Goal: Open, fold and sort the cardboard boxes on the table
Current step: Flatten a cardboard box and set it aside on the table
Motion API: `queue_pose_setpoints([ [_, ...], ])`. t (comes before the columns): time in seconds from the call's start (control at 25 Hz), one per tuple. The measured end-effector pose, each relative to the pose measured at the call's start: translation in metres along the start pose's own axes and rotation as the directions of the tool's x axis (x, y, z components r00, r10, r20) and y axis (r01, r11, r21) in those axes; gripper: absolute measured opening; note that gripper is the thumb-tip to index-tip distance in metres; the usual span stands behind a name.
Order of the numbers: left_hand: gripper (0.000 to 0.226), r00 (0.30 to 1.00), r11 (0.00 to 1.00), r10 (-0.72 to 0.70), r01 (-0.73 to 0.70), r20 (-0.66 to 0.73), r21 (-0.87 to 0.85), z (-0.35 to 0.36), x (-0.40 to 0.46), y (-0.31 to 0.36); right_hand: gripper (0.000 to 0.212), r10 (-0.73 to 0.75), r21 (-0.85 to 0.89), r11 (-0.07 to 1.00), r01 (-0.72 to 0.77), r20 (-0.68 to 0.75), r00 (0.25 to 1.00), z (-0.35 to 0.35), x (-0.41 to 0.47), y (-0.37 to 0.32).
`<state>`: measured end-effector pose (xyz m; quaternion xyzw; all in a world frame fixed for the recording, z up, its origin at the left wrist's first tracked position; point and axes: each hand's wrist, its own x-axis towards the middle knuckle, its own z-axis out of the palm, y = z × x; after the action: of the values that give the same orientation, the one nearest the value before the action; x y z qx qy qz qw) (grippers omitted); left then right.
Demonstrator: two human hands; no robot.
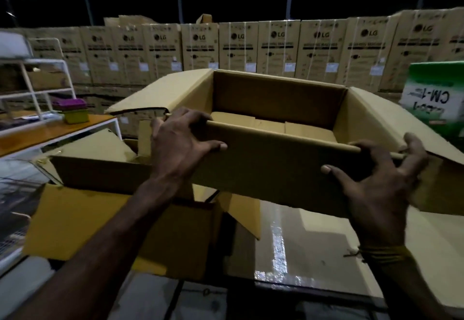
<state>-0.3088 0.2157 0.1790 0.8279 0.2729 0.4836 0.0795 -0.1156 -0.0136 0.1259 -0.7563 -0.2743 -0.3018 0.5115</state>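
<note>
Both hands' grip holds open box (263, 169) — more boxes (100, 216) crowd beneath.

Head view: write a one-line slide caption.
Both hands, left and right, hold an open cardboard box by its near wall.

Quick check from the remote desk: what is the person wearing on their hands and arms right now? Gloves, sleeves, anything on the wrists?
No gloves: the left hand and right hand are both bare. No sleeves show on either forearm as far as the frame reaches. The right wrist carries a yellowish thread band, wound several times, with a dark loose end sticking out. Nothing is visible on the left wrist.
</note>
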Motion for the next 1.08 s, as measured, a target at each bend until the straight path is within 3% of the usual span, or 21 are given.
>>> queue_pose_setpoints([
  [0.28, 0.059, 0.996, 0.994, -0.066, 0.071, -0.058, 0.088, -0.037, 0.057, -0.113, 0.054, -0.024, 0.119, 0.993, 0.017, 0.055, 0.998, 0.138, 0.008, -0.076],
  [0.56, 0.058, 0.993, 0.988, -0.115, 0.116, -0.02, 0.097, -0.034, 0.088, -0.196, 0.055, 0.0, 0.107, 0.994, -0.017, 0.16, 0.987, 0.224, 0.004, -0.11],
  [1.08, 0.059, 0.985, 0.987, -0.159, 0.158, 0.071, 0.013, -0.046, 0.152, -0.353, 0.057, 0.05, -0.106, 0.994, -0.031, 0.183, 0.982, 0.332, -0.011, -0.207],
])
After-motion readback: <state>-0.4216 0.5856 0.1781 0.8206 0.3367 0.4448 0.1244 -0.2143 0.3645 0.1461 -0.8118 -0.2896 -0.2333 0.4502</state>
